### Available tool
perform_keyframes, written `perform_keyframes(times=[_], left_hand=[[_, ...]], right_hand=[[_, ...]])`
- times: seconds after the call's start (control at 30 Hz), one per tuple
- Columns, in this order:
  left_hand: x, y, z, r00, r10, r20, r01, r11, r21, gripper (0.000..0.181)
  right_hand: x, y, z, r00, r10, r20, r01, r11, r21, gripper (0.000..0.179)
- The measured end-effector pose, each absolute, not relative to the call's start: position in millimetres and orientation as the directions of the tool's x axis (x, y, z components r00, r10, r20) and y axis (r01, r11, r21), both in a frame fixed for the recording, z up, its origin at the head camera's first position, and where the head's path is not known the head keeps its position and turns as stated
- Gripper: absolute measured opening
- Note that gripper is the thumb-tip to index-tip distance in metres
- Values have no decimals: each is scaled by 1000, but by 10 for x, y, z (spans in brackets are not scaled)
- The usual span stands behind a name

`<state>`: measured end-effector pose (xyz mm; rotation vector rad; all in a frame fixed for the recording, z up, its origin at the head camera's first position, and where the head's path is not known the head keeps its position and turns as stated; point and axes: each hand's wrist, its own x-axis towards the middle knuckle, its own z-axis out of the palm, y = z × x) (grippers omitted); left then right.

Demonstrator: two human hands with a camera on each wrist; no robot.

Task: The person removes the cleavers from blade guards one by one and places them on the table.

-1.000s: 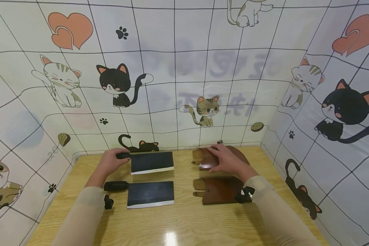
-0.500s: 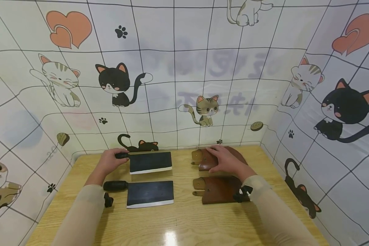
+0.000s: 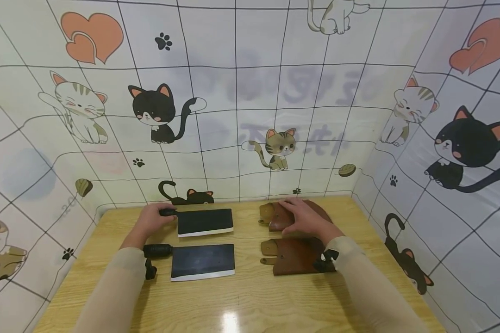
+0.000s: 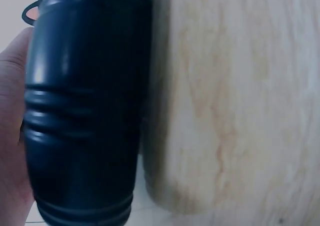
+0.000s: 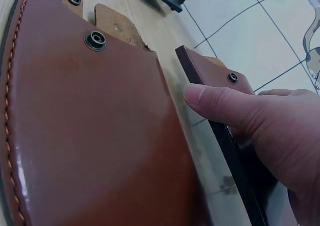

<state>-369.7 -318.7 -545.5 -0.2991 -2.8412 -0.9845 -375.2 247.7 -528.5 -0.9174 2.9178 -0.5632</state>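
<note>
My left hand (image 3: 153, 219) grips the black handle of the far cleaver (image 3: 205, 222), whose dark blade points right. Nearer to me lies a second cleaver (image 3: 203, 262), its ridged handle close to my left wrist. A black cleaver handle (image 4: 87, 106) looms large in the left wrist view, part of the hand behind it. At the back right, my right hand (image 3: 306, 217) holds the far brown leather sheath (image 3: 278, 221), thumb along its near edge. The matching near sheath (image 3: 296, 256) lies under my right wrist; its stud and stitched edge show in the right wrist view.
The cleavers and sheaths are on a light wooden table (image 3: 241, 300). A white tiled-pattern backdrop (image 3: 237, 92) with cartoon cats rises directly behind the table and along both sides. A small wrist camera sits on each sleeve.
The far cleaver in my left hand has dropped slightly and come a little nearer. My right hand stays on the far sheath. The near cleaver and near sheath keep their places.
</note>
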Motion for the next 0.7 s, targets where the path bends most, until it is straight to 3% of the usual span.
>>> perform_keyframes(times=[0.37, 0.7], left_hand=[[-3712, -3224, -5590, -979, 158, 129, 204, 753, 626, 34], [-3757, -3238, -5608, -978, 181, 105, 206, 746, 633, 34]], right_hand=[[-3821, 2471, -5441, -836, -549, 13, -509, 765, -395, 111], [-3904, 2498, -5498, -831, -549, -84, -438, 741, -509, 112]])
